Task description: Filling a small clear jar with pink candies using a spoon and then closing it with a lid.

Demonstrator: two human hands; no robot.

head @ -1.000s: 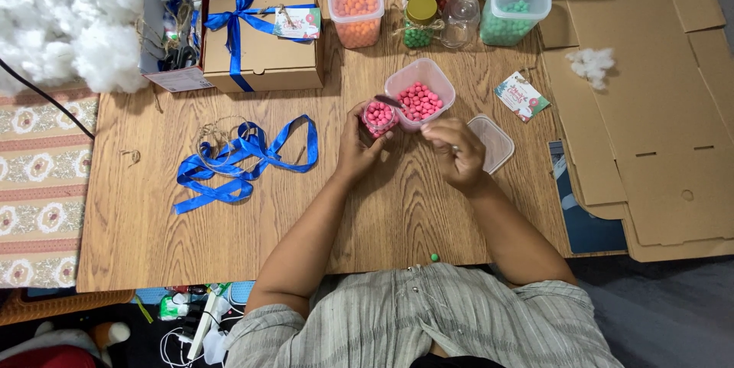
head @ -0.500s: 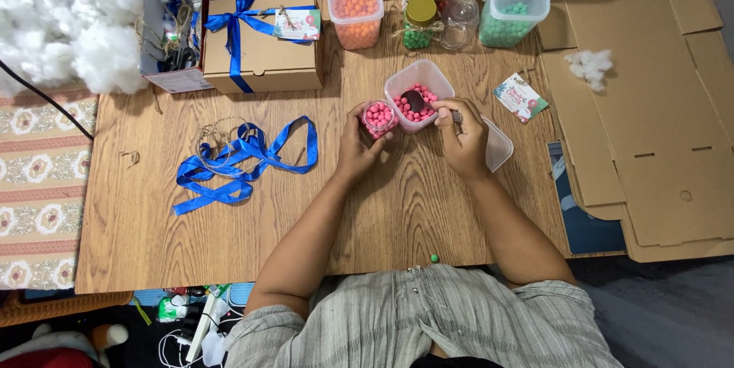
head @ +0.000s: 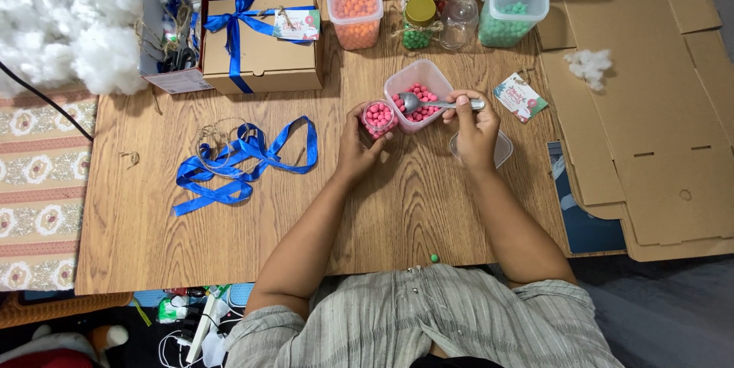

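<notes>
a small green bead (head: pixel 433 258) is lying near the front edge of the wooden table (head: pixel 229 238), just ahead of my striped shirt. my left hand (head: pixel 358 148) is curling around a small clear jar (head: pixel 378 117) filled with pink beads, fingers wrapped on its sides and tilting it toward the tub beside it. my right hand (head: pixel 475 129) is pinching the handle of a metal spoon (head: pixel 437 104), thumb on top, fingers folded under. the spoon's bowl is sitting over the pink beads inside the clear plastic tub (head: pixel 420 95), which is standing just right of the jar, nearly touching it. a clear lid (head: pixel 502 149) is lying flat under my right wrist. a blue ribbon (head: pixel 237 164) is lying in loose loops to the left with a coil of twine on it. a printed gift tag (head: pixel 519 97) is lying right of the spoon handle. flattened cardboard (head: pixel 650 123) is covering the right side, with a tuft of white stuffing (head: pixel 589 66) on it. farther back, a brown box tied with blue ribbon (head: pixel 261 47) is sitting left, then a tub of orange beads (head: pixel 355 10), gold-lidded jars (head: pixel 420 12) and a tub of green beads (head: pixel 513 7). a heap of white stuffing (head: pixel 69 24) is filling the far left corner.
</notes>
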